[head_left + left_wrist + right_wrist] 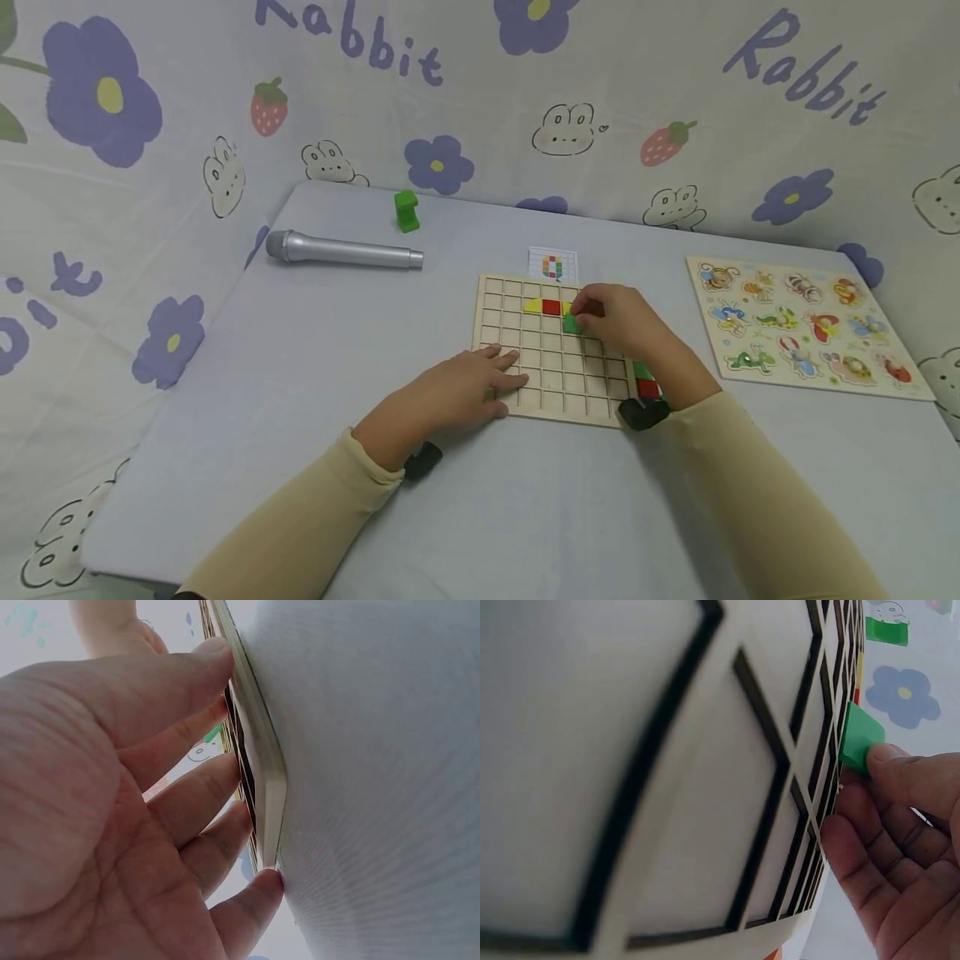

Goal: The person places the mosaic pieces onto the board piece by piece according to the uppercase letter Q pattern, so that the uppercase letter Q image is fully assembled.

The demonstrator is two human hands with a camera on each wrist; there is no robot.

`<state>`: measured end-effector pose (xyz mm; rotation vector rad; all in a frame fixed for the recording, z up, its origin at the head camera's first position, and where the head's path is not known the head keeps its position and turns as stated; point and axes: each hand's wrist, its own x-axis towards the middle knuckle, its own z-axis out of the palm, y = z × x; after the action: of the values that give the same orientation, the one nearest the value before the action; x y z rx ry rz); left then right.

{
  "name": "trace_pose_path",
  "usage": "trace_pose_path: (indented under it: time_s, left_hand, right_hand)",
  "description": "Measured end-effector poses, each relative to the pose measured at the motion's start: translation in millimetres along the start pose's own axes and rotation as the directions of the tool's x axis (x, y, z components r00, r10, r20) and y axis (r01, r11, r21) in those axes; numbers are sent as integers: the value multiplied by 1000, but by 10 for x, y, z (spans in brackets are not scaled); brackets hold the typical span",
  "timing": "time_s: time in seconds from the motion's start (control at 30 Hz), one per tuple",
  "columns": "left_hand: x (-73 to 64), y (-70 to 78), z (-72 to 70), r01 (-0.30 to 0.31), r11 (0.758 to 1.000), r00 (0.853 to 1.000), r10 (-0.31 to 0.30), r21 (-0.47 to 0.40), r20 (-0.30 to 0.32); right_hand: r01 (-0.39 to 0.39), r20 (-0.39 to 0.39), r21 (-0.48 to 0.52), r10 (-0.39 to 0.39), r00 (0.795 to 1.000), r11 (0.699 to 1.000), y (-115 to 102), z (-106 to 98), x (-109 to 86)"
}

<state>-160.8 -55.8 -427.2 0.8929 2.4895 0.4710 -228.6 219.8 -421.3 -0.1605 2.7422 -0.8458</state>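
Note:
A wooden grid board [542,367] lies flat on the table. My right hand [618,321] pinches a green tile [861,742] between thumb and fingers, low over the upper right squares. Beside it, one row holds a yellow piece [532,306], a red square tile [551,307] and a second yellow piece [567,308] partly covered by the fingers. My left hand [457,392] rests at the board's left edge, fingers spread and fairly straight. In the left wrist view its fingertips touch the rim of the board [271,772].
Behind the board lies a small pattern card [553,275]. Green and red tiles [648,389] sit by its right edge, partly hidden by my right wrist. A silver microphone [345,252] and a green block [407,212] are back left; an insect puzzle board [810,325] lies right.

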Motion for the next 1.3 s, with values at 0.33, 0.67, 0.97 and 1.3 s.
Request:
trace_pose_path:
  time_s: [0.33, 0.67, 0.97, 1.3]
  left_hand:
    - [23, -5, 14, -2, 1000, 1000, 2, 11, 4]
    - [31, -1, 12, 5, 1000, 1000, -5, 14, 12]
    - [13, 18, 7, 1, 1000, 1000, -1, 12, 13]
    - [21, 17, 20, 17, 1000, 1000, -17, 2, 7]
  right_hand:
    - [0, 6, -49, 0, 1000, 999, 14, 20, 18]
    - [-7, -22, -78, 5, 1000, 997, 16, -96, -64]
    - [-22, -98, -70, 15, 995, 997, 201, -452, -397]
    - [-54, 45, -100, 59, 997, 994, 580, -377, -705]
